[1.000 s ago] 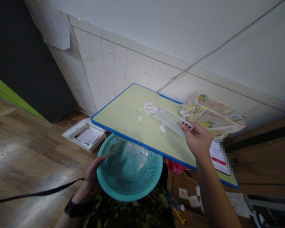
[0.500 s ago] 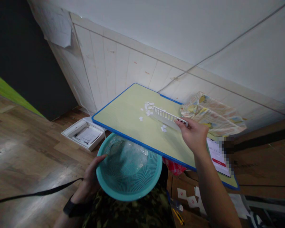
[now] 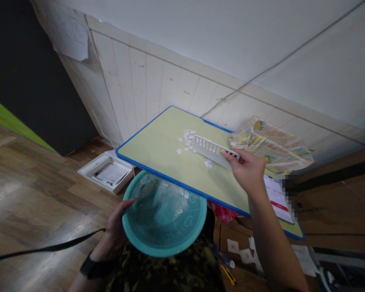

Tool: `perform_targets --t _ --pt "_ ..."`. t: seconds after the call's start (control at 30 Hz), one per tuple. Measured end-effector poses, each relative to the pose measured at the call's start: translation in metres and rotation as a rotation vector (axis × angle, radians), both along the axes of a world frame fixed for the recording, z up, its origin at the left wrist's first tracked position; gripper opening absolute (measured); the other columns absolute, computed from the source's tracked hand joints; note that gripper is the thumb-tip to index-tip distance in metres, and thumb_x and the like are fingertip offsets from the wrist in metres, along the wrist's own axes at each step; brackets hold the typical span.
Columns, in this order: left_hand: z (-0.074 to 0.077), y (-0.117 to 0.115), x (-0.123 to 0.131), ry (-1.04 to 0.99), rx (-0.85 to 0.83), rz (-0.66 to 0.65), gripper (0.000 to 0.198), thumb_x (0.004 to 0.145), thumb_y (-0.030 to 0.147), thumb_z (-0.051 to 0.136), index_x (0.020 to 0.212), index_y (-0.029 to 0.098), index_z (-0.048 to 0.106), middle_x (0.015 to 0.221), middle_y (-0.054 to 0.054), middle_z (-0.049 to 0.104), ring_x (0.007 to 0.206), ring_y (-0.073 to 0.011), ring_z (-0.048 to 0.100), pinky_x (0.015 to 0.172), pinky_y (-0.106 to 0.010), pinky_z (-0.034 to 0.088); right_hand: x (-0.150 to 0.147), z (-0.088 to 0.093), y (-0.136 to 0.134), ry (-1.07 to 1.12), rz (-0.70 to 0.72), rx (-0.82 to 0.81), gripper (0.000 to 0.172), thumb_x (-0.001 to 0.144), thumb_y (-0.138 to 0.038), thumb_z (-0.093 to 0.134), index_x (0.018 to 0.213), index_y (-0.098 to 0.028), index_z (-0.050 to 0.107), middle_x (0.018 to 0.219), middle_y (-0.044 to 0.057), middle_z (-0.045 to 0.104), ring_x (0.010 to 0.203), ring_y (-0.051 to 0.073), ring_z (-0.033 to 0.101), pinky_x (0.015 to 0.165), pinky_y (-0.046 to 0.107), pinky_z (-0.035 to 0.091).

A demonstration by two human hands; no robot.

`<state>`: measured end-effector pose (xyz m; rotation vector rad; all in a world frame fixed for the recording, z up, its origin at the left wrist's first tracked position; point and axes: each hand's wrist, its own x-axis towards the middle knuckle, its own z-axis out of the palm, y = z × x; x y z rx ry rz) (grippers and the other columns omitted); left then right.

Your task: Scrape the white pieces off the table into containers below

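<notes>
My left hand [image 3: 119, 221] grips the left rim of a teal plastic colander [image 3: 167, 243], held just below the near edge of the table. Clear, crumpled plastic [image 3: 173, 198] lies inside it. My right hand [image 3: 247, 168] is closed on the right end of a white slotted plastic piece [image 3: 213, 151], which stands on edge over the pale green, blue-edged table [image 3: 152, 142]. Small white paper scraps [image 3: 188, 138] are gathered at the far end of this piece. A few more scraps [image 3: 208, 163] sit on its near side.
A patterned cloth [image 3: 273, 144] lies at the table's back right, near a tablet [image 3: 278, 200]. An open white box [image 3: 106, 172] sits on the floor at the left. Paper pieces [image 3: 246, 255] and a yellow cutter [image 3: 228, 275] are low at the right. A wall stands behind.
The view has shifted slightly. The slotted piece and my right hand have moved very little, and both hands keep their holds.
</notes>
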<state>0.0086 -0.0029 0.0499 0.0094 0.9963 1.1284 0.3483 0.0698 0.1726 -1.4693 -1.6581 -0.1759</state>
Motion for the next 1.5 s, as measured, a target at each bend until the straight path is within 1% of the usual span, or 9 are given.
perform_targets --t 0.1,0.23,0.47,0.6,0.83,1.03,1.23,1.37,1.5 --pt "0.001 0.0 0.0 0.068 0.019 -0.014 0.014 0.078 0.012 0.065 0.067 0.016 0.072 0.064 -0.009 0.077 0.063 -0.028 0.075 0.064 -0.035 0.064 -0.001 -0.001 0.004 0.002 0.023 -0.004 0.022 0.082 -0.037 0.065 0.087 -0.02 0.078 0.08 0.004 0.075 0.061 0.017 0.064 0.057 0.028 0.046" --pt "0.002 0.0 0.001 0.078 0.028 -0.039 0.015 0.079 0.014 0.064 0.067 0.014 0.073 0.065 -0.009 0.077 0.06 -0.0268 0.074 0.065 -0.036 0.064 -0.003 -0.003 0.006 0.008 0.008 0.02 0.023 0.083 -0.037 0.065 0.088 -0.019 0.079 0.078 0.004 0.075 0.059 0.016 0.063 0.056 0.028 0.045" --pt "0.001 -0.001 0.001 0.059 0.048 -0.031 0.013 0.079 0.014 0.065 0.07 0.013 0.075 0.068 -0.011 0.078 0.067 -0.0295 0.075 0.067 -0.037 0.063 -0.003 -0.001 -0.007 0.002 0.003 -0.041 0.023 0.081 -0.039 0.067 0.085 -0.019 0.078 0.069 0.002 0.073 0.053 0.014 0.06 0.052 0.026 0.043" --pt "0.0 0.0 0.001 0.074 0.044 -0.041 0.017 0.081 0.015 0.062 0.07 0.013 0.074 0.068 -0.012 0.078 0.068 -0.0296 0.075 0.067 -0.038 0.063 -0.001 0.0 -0.013 0.0 -0.018 -0.011 0.022 0.082 -0.039 0.067 0.085 -0.02 0.078 0.075 0.003 0.075 0.059 0.016 0.064 0.057 0.027 0.046" --pt "0.002 0.0 0.002 0.097 0.043 -0.027 0.021 0.083 0.012 0.059 0.068 0.013 0.074 0.067 -0.011 0.077 0.058 -0.0255 0.073 0.061 -0.034 0.063 0.002 -0.001 -0.018 0.026 -0.031 -0.047 0.022 0.08 -0.038 0.069 0.086 -0.019 0.079 0.073 0.003 0.074 0.057 0.015 0.062 0.054 0.027 0.045" --pt "0.001 0.0 0.001 0.093 0.048 -0.011 0.019 0.082 0.012 0.061 0.069 0.014 0.074 0.067 -0.009 0.078 0.062 -0.0264 0.074 0.064 -0.035 0.063 0.0 -0.003 -0.023 0.06 -0.052 -0.031 0.023 0.08 -0.04 0.068 0.084 -0.019 0.078 0.071 0.002 0.073 0.056 0.015 0.061 0.053 0.027 0.045" --pt "0.0 0.0 0.0 0.049 0.047 -0.046 0.025 0.086 0.012 0.056 0.069 0.013 0.075 0.068 -0.011 0.078 0.059 -0.0249 0.074 0.063 -0.033 0.063 -0.005 -0.006 -0.033 0.07 -0.057 -0.057 0.023 0.08 -0.039 0.07 0.086 -0.018 0.079 0.073 0.003 0.074 0.059 0.016 0.063 0.055 0.026 0.047" --pt "0.004 0.0 0.002 0.069 0.06 -0.024 0.027 0.086 0.01 0.056 0.067 0.012 0.075 0.066 -0.01 0.077 0.055 -0.0224 0.072 0.059 -0.03 0.062 -0.009 -0.01 -0.042 0.047 -0.074 -0.044 0.023 0.081 -0.039 0.069 0.086 -0.019 0.079 0.067 0.001 0.073 0.05 0.013 0.058 0.05 0.025 0.044" --pt "0.007 -0.001 0.004 0.031 0.033 0.007 0.026 0.085 0.01 0.057 0.066 0.012 0.075 0.065 -0.009 0.077 0.052 -0.0202 0.071 0.055 -0.026 0.061 -0.012 -0.011 -0.052 0.05 -0.044 -0.062 0.02 0.081 -0.037 0.071 0.085 -0.02 0.079 0.075 0.002 0.076 0.054 0.014 0.063 0.051 0.024 0.047"
